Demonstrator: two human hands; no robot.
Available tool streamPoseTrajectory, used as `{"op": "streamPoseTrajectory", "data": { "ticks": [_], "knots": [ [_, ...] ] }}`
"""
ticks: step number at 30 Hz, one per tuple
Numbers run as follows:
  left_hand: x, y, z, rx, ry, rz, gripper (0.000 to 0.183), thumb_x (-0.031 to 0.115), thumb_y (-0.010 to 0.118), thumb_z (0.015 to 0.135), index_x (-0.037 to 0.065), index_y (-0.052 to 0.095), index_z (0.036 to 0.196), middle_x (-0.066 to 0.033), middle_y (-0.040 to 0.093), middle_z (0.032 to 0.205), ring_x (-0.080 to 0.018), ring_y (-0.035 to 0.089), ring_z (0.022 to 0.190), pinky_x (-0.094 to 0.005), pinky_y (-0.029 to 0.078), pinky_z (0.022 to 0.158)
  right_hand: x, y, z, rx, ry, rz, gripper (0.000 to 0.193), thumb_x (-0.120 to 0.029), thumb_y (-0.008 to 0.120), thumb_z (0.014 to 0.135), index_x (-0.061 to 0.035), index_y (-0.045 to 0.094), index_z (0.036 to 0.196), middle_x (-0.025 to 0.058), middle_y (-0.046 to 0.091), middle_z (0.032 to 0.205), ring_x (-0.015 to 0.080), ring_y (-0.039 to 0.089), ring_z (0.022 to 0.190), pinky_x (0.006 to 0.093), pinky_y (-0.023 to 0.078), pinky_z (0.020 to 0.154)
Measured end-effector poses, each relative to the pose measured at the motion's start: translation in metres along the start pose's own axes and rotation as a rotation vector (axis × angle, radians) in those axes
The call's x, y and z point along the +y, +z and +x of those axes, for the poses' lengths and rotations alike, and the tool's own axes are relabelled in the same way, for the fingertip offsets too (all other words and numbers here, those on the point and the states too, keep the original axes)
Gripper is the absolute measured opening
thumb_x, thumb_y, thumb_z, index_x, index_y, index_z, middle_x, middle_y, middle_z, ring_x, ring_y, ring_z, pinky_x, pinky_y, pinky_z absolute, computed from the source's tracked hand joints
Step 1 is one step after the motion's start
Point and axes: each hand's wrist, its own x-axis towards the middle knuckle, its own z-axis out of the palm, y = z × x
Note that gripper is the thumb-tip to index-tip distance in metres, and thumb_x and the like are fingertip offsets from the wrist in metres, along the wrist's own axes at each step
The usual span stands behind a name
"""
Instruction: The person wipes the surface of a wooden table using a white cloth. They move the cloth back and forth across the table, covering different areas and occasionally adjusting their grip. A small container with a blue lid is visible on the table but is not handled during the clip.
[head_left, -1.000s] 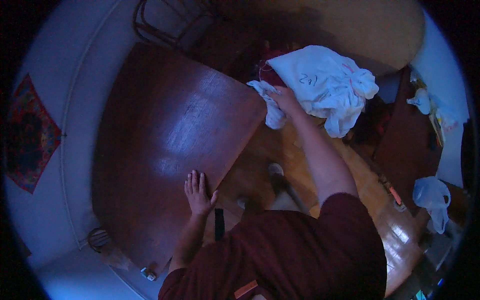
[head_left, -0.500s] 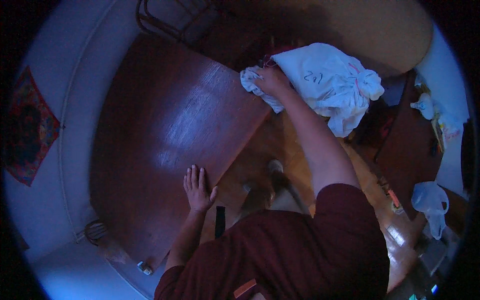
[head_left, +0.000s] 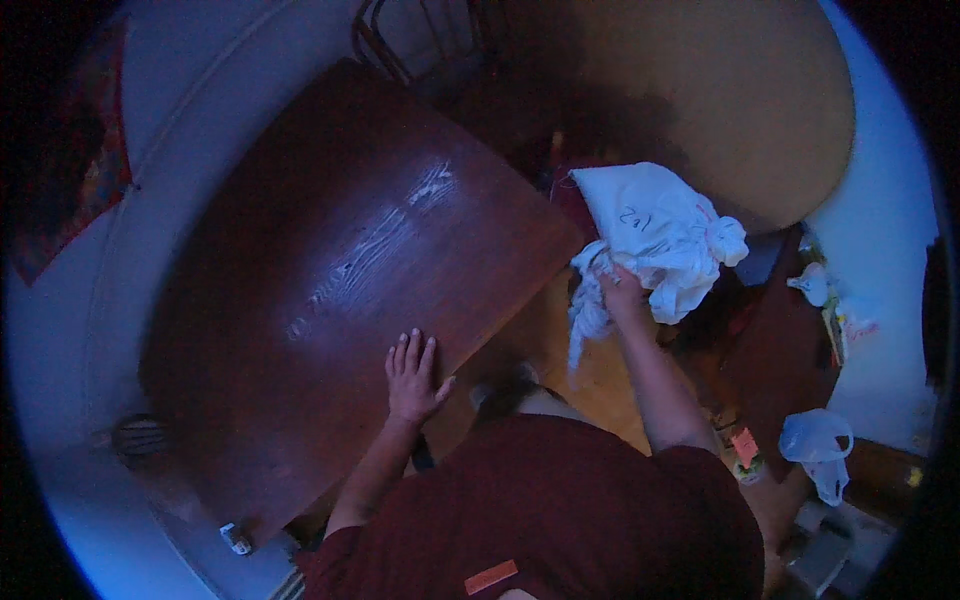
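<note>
My right grip [head_left: 624,292], clenching the rag [head_left: 589,312], has cleared the table [head_left: 300,400] to its left. Contact appears broken; left grip [head_left: 411,385] open, flat.

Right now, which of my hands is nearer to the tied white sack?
Your right. The right hand, gripping a light cloth, is close beside the white sack; the left hand lies on the brown table, farther off to the left.
</note>
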Motion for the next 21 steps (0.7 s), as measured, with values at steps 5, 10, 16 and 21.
{"op": "streamPoseTrajectory", "data": {
  "ticks": [5,10,16,21],
  "knots": [
    [0.000,0.000,-0.001,0.010,-0.024,-0.053,0.072,0.043,0.064,0.077,0.013,0.040,0.137,-0.0129,0.026,0.148,-0.0340,0.022,0.136,-0.0508,0.017,0.110,-0.061,0.016,0.057,0.227,-0.443,-0.388,0.034,-0.024,0.063,0.081,-0.0044,0.064,0.109,0.0147,0.062,0.105,0.0350,0.056,0.101,0.0416,0.044,0.089],
    [0.004,0.002,-0.008,-0.016,-0.055,-0.043,0.071,0.043,0.064,0.076,0.013,0.041,0.137,-0.0120,0.027,0.148,-0.0330,0.024,0.136,-0.0501,0.017,0.111,-0.097,0.141,-0.005,-0.369,-0.910,-0.587,0.018,-0.016,0.058,0.077,-0.0116,0.067,0.092,0.0081,0.060,0.106,0.0336,0.055,0.093,0.0459,0.043,0.081],
    [-0.003,-0.005,-0.014,-0.136,-0.165,-0.014,0.070,0.042,0.064,0.076,0.012,0.042,0.135,-0.0129,0.031,0.145,-0.0342,0.024,0.136,-0.0511,0.017,0.111,-0.173,0.188,-0.066,-0.928,-1.381,-0.411,0.024,-0.015,0.057,0.075,-0.0159,0.067,0.097,0.0080,0.059,0.107,0.0289,0.054,0.099,0.0420,0.046,0.082],
    [0.032,-0.027,-0.005,0.003,-0.391,-0.112,0.061,0.033,0.066,0.076,0.010,0.047,0.130,-0.0132,0.037,0.141,-0.0338,0.031,0.132,-0.0493,0.022,0.109,-0.145,0.143,0.064,-0.931,-0.725,-0.083,0.033,-0.010,0.064,0.076,-0.0109,0.065,0.109,0.0142,0.058,0.116,0.0307,0.052,0.111,0.0388,0.042,0.095]
  ]
}}
